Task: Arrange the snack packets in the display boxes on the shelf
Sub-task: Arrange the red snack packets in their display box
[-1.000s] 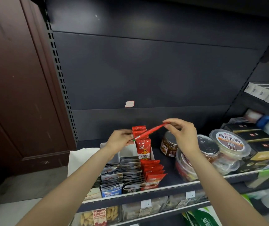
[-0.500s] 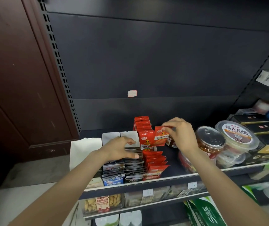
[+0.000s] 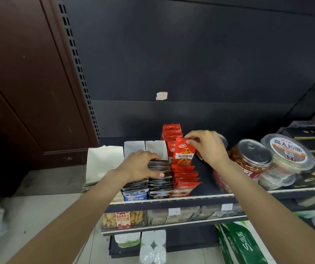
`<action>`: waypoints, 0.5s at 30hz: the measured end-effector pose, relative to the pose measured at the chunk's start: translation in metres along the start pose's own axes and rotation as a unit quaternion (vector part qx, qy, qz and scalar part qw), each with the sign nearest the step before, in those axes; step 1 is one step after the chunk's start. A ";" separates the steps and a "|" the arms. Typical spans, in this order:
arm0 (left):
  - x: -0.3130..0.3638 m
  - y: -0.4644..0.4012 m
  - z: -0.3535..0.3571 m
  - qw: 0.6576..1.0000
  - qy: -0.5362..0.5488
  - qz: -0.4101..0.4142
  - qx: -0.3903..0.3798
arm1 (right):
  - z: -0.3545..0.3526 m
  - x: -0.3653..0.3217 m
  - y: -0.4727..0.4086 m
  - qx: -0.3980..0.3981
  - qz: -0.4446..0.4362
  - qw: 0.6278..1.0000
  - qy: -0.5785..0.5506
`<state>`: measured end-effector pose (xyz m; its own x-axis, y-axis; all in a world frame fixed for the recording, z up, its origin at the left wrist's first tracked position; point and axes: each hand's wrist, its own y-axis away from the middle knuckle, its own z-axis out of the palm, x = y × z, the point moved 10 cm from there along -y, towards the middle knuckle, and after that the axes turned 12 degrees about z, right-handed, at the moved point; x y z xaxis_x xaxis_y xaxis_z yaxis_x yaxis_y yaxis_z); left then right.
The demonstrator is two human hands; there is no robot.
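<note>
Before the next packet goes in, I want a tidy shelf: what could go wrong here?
1. The right hand pinches the red packet only at its top corner; it may twist and slot in crooked.
2. The red row in front leans forward at the shelf edge; a push may tip packets off.
3. The jar stands close beside the right wrist and could get knocked.

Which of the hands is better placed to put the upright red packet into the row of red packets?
Right. The right hand already pinches the red packet at its top, directly over the red row. The left hand rests on the dark packets beside it.
</note>
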<state>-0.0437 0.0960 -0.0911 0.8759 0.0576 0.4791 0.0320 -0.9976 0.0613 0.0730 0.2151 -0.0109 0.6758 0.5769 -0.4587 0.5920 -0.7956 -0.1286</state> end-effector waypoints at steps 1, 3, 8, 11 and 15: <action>0.000 0.001 -0.001 1.000 -0.005 -0.003 0.007 | 0.001 -0.003 -0.001 -0.004 -0.006 1.000 0.007; 0.000 0.004 -0.002 1.000 -0.009 -0.015 0.020 | 0.007 -0.008 -0.003 -0.025 -0.023 0.999 0.010; 0.001 0.010 -0.001 0.997 -0.021 -0.053 0.050 | 0.046 -0.003 0.001 -0.130 -0.045 0.990 0.027; 0.002 0.011 0.000 0.996 -0.023 -0.066 0.063 | 0.058 0.009 0.003 -0.143 -0.024 0.989 0.026; 0.003 0.009 0.002 0.995 -0.028 -0.070 0.063 | 0.058 0.021 -0.001 -0.117 0.007 0.992 0.038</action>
<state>-0.0405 0.0870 -0.0906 0.8841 0.1970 0.4237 0.2120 -0.9772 0.0121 0.0611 0.2174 -0.0713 0.7106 0.5853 -0.3905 0.6621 -0.7440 0.0896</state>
